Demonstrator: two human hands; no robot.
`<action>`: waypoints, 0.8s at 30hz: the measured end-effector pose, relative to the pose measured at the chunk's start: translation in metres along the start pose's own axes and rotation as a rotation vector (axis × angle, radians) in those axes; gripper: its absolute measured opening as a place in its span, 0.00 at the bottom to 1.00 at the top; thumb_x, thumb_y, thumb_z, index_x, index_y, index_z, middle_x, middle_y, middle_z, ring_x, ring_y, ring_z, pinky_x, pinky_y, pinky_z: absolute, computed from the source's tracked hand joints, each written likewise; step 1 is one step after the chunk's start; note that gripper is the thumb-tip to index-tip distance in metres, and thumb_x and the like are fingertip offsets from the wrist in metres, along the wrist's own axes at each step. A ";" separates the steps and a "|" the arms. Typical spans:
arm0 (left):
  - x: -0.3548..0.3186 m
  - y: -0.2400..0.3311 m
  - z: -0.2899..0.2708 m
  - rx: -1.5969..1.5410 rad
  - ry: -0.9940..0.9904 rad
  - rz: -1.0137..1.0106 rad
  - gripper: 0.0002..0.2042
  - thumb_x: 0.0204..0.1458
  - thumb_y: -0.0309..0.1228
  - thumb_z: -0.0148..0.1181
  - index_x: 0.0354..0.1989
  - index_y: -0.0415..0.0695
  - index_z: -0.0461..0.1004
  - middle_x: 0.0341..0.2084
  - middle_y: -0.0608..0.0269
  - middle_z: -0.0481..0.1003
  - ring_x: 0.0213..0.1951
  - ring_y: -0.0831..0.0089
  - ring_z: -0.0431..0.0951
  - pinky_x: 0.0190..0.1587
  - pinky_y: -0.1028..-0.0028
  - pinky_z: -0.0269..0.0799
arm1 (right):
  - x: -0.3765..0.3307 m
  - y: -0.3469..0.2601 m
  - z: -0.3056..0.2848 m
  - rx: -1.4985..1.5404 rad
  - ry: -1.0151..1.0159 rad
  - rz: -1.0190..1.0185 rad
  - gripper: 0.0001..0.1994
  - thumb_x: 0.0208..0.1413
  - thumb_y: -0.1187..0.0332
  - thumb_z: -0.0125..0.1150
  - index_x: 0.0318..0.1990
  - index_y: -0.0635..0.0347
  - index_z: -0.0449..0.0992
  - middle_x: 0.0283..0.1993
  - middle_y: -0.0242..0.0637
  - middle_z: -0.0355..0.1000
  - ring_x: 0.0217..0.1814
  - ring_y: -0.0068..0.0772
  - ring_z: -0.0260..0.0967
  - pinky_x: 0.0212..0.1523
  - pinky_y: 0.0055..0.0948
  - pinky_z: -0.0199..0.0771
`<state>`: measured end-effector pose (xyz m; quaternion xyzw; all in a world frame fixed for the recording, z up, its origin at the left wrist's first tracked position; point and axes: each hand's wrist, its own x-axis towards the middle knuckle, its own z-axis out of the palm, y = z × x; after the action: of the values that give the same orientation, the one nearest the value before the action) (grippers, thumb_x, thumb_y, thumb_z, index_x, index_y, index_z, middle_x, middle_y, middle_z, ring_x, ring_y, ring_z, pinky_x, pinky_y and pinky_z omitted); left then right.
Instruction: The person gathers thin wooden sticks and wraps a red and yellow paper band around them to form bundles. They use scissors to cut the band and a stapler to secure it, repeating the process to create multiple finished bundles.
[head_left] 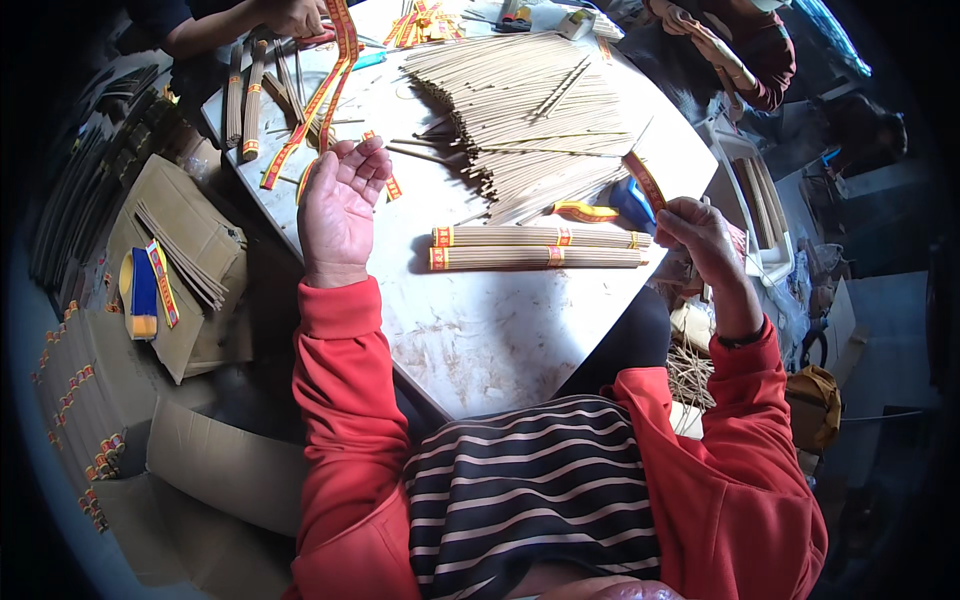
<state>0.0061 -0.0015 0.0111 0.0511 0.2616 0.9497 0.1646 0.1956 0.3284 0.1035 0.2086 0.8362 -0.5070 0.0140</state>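
Red long-sleeve jacket, open at front, sleeves w/ ribbed cuffs down to both wrists. Under it a black top w/ thin white horiz. stripes. Dark band round right wrist. Both hands bare.

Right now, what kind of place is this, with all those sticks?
Probably a small workshop where thin sticks are bundled by hand. A big heap of loose sticks covers the white table, two banded bundles lie finished, and the right hand holds a red-and-yellow band.
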 end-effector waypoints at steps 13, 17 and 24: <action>-0.002 0.000 -0.010 0.044 0.064 -0.066 0.07 0.51 0.28 0.45 0.34 0.39 0.66 0.34 0.51 0.70 0.36 0.65 0.71 0.44 0.68 0.67 | 0.055 0.030 0.020 -0.622 -0.408 -0.085 0.10 0.48 0.64 0.55 0.33 0.61 0.71 0.23 0.36 0.68 0.26 0.26 0.65 0.31 0.26 0.65; -0.001 0.002 -0.011 0.037 0.088 -0.081 0.06 0.51 0.27 0.45 0.34 0.39 0.67 0.33 0.51 0.70 0.36 0.65 0.71 0.43 0.68 0.68 | 0.066 0.032 0.023 -0.772 -0.387 -0.012 0.09 0.46 0.67 0.54 0.33 0.61 0.72 0.25 0.38 0.70 0.29 0.30 0.68 0.32 0.28 0.66; 0.000 0.004 -0.012 0.027 0.108 -0.096 0.06 0.51 0.27 0.46 0.34 0.39 0.66 0.32 0.50 0.71 0.35 0.65 0.72 0.41 0.69 0.69 | 0.075 0.039 0.012 -0.793 -0.476 -0.152 0.10 0.46 0.67 0.55 0.36 0.61 0.72 0.28 0.38 0.70 0.32 0.31 0.68 0.34 0.28 0.66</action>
<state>0.0027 -0.0104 0.0033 -0.0108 0.2850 0.9385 0.1948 0.1394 0.3587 0.0471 0.0033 0.9518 -0.1818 0.2471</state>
